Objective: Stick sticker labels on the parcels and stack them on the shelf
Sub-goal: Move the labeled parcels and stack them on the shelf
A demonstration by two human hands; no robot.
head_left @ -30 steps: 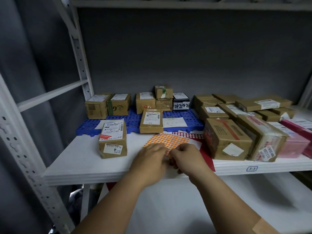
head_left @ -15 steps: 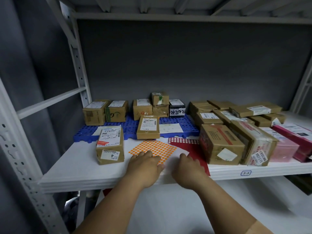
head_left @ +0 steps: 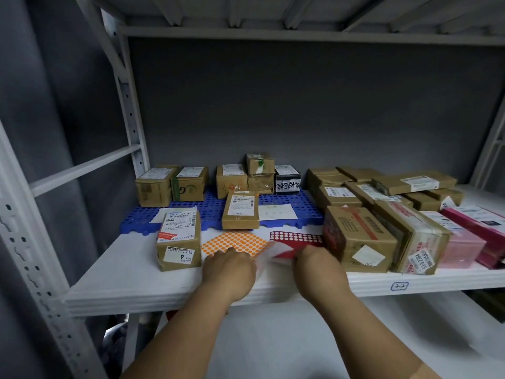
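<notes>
A: Entry. White shelf holds everything. Parcels crowd the right side, more stand in a row at the back on a blue pallet mat, and one taped parcel stands front left, just beside the sheets.

B: Sticker supply?

A: Orange dot sheet lies flat at the front edge; red dot sheet is to its right, with its near corner lifted and blurred.

B: Step in hand?

A: Judged: still fetching a sticker, nothing applied yet in this cycle. Next move calls for peeling one dot cleanly, then carrying it to a parcel face.

B: Hands?

A: Left hand rests knuckles-up on the near edge of the orange sheet, fingers curled under; whether it pins the sheet or pinches a dot, I cannot tell. Right hand sits at the raised corner of the red sheet, fingertips hidden; it seems to be gripping that corner, but the grip itself is not visible.
</notes>
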